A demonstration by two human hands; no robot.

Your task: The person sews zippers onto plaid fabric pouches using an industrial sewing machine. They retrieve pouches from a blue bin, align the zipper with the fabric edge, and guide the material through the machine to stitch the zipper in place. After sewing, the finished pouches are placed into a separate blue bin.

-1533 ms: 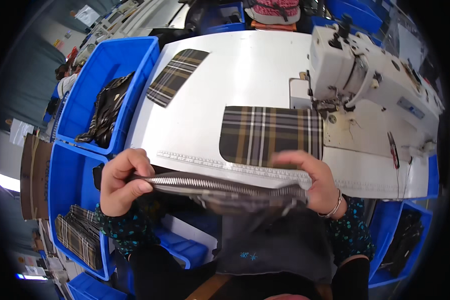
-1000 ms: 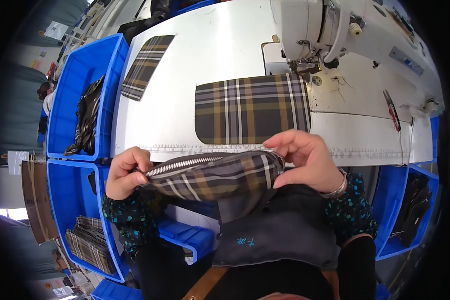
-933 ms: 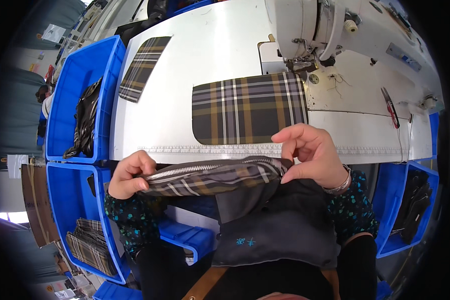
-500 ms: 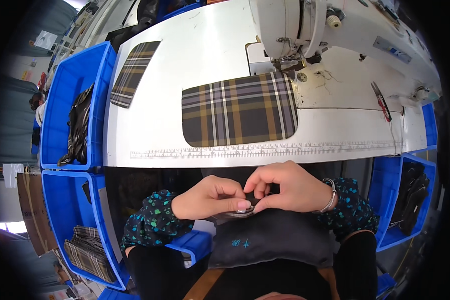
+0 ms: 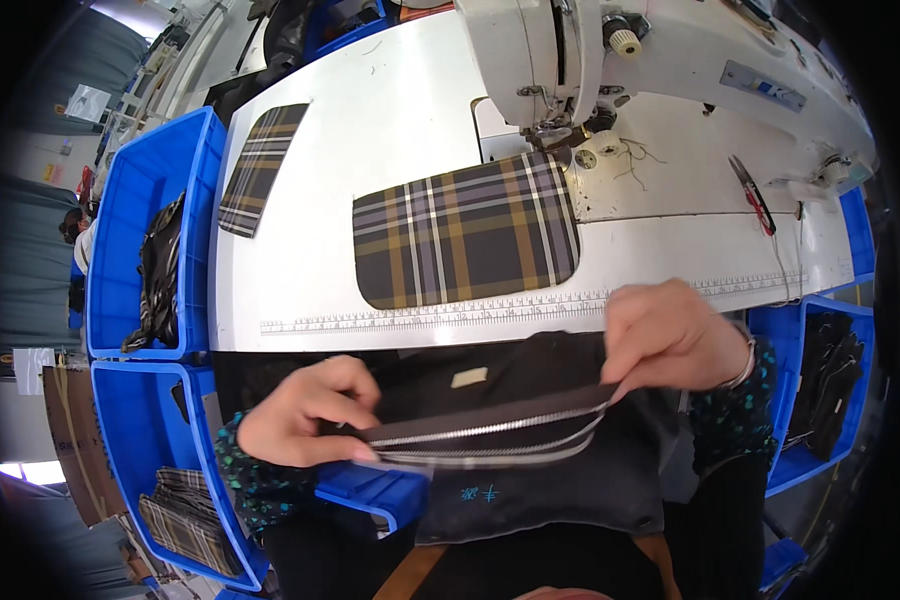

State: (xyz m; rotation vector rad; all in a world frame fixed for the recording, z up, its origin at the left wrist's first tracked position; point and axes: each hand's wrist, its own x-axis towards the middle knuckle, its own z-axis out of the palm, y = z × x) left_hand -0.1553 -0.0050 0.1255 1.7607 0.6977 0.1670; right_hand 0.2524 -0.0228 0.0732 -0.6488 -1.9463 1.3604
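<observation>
as the left hand (image 5: 305,415) pinches one zipper (image 5: 490,430) end (silver-toothed), the right hand (image 5: 675,338) pinches the other.

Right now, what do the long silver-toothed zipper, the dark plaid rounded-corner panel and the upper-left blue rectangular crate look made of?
Zipper: probably metal teeth, bright glints; the dark matte tape looks like fabric.
Plaid panel: likely matte fabric, crisp checks; backing unclear.
Blue crate: likely moulded plastic, uniform colour, slight sheen.
</observation>
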